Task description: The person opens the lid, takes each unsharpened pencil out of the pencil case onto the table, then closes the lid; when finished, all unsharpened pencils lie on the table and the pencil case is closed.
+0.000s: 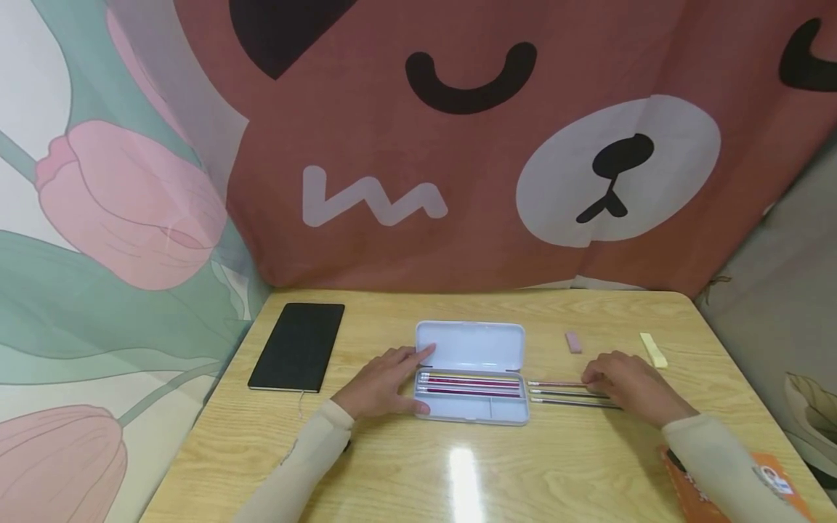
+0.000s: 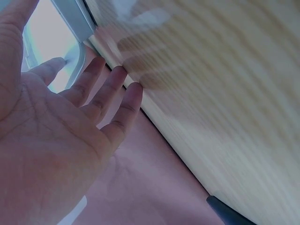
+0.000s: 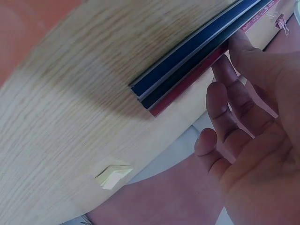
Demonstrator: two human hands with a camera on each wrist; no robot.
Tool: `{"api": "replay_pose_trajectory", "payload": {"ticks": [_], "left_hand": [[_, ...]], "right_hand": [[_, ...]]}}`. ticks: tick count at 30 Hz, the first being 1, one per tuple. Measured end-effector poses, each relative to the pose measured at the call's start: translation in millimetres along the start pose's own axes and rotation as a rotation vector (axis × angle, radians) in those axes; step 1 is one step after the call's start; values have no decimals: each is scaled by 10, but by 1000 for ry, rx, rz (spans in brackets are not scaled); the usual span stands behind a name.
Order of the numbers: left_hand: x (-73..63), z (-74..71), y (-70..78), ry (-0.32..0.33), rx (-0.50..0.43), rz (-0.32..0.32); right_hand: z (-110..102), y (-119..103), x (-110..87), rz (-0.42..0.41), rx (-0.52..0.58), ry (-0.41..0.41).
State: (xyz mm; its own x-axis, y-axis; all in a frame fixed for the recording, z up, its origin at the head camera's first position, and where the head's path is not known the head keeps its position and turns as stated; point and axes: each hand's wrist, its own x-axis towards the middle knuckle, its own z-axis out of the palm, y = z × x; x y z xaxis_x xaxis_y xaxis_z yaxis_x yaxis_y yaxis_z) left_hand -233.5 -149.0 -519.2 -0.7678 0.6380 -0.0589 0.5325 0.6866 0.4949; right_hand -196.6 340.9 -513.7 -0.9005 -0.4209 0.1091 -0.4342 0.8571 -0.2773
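A pale pencil case [image 1: 458, 412] lies with its lid [image 1: 471, 345] raised at the back. Several pencils [image 1: 471, 384] lie in its rear compartment. My left hand [image 1: 382, 383] is at the case's left end, index finger by the lid and thumb at the base's front corner; its fingers are extended. On the table right of the case, three pencils lie side by side. The rearmost is a red pencil [image 3: 187, 90], which my right hand [image 1: 628, 385] pinches between thumb and index finger. A blue pencil [image 3: 187, 61] and a dark green pencil [image 3: 187, 71] lie beside it.
Behind the right hand are a small pink block [image 1: 573, 342] and a pale yellow strip [image 1: 653, 350]. A black notebook [image 1: 297, 347] lies at the table's left. Under the right forearm is an orange printed item [image 1: 693, 490]. A bear-print cloth [image 1: 392, 254] hangs behind the table.
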Motion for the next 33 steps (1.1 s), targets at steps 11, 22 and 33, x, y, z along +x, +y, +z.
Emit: {"api": "replay_pose_trajectory", "payload": {"ticks": [11,22,33], "left_hand": [[-7,-11,-7,-3,-2,8],[10,20,-28,0,9,-1],[2,5,-14,-5,8,-8]], "right_hand": [[-35,-411,239,-58,-98,61],[300,-1189,539,-230,50,-38],[429,-1416,649,-201,37,-57]]}}
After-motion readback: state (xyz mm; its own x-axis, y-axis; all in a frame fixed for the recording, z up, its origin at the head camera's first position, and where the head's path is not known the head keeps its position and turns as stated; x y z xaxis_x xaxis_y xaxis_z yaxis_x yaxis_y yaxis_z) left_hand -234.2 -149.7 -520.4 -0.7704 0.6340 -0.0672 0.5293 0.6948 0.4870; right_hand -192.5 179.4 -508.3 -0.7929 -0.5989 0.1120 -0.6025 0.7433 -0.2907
